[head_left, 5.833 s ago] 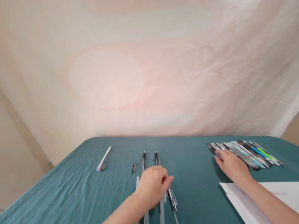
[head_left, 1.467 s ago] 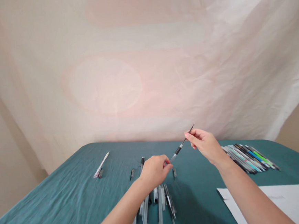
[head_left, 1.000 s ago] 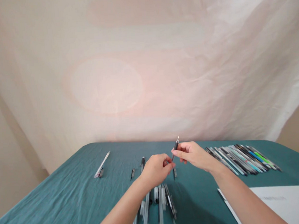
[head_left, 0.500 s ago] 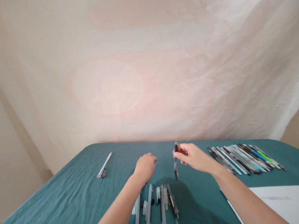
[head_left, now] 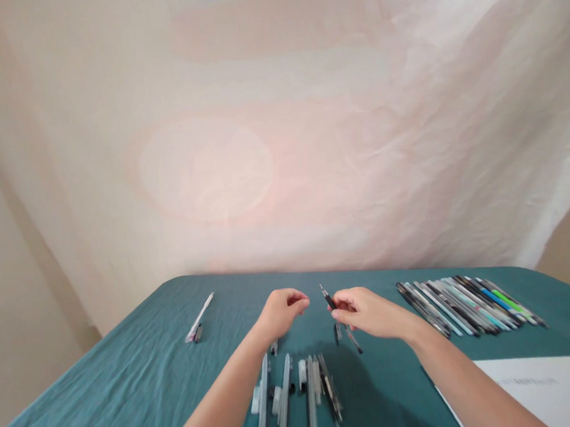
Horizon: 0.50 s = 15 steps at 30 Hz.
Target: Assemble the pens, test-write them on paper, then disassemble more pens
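Note:
My right hand pinches a black-and-clear pen between thumb and fingers. The pen leans, its pointed tip up to the left and its lower end showing below the hand. A small dark cap-like piece is just beneath that hand. To the left, my left hand is raised over the cloth, thumb and fingertips drawn together; whether anything tiny is between them I cannot make out. Below its wrist, a dark small piece shows partly. Pen barrels and caps lie between my forearms.
A teal cloth covers the table. On the left lies a whitish pen with a dark cap beside it. A row of several pens lies at the right, with white paper nearer me. Pale sheeting hangs behind.
The pen in my right hand has tipped from upright to slanting left, and that hand has dropped slightly. My left hand has moved a little right, its fingers now pinched together.

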Motion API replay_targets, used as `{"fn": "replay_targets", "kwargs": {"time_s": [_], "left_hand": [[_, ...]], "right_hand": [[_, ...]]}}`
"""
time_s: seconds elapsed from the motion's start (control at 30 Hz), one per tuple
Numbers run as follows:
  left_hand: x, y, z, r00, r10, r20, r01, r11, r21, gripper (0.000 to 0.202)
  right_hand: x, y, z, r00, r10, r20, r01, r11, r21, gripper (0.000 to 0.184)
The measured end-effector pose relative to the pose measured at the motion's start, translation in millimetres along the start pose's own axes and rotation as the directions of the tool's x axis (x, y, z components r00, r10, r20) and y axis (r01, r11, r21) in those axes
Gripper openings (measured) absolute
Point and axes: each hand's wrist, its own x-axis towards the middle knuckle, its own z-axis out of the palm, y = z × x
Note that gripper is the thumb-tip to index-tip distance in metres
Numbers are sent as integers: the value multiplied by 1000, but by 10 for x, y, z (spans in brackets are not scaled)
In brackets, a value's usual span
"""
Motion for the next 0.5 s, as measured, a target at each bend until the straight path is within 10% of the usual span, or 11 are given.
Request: {"fn": "replay_targets", "kwargs": {"time_s": [0.2,0.5], "left_hand": [[-38,175,-141,999,-35,-9,21,770,-637,35],[-100,331,-168,1000,-15,25,29,661,-750,34]], "right_hand": [[-49,-133,-61,999,-46,9,45,999,26,17],[-109,-326,-100,997,-64,51,63,998,16,17]]}}
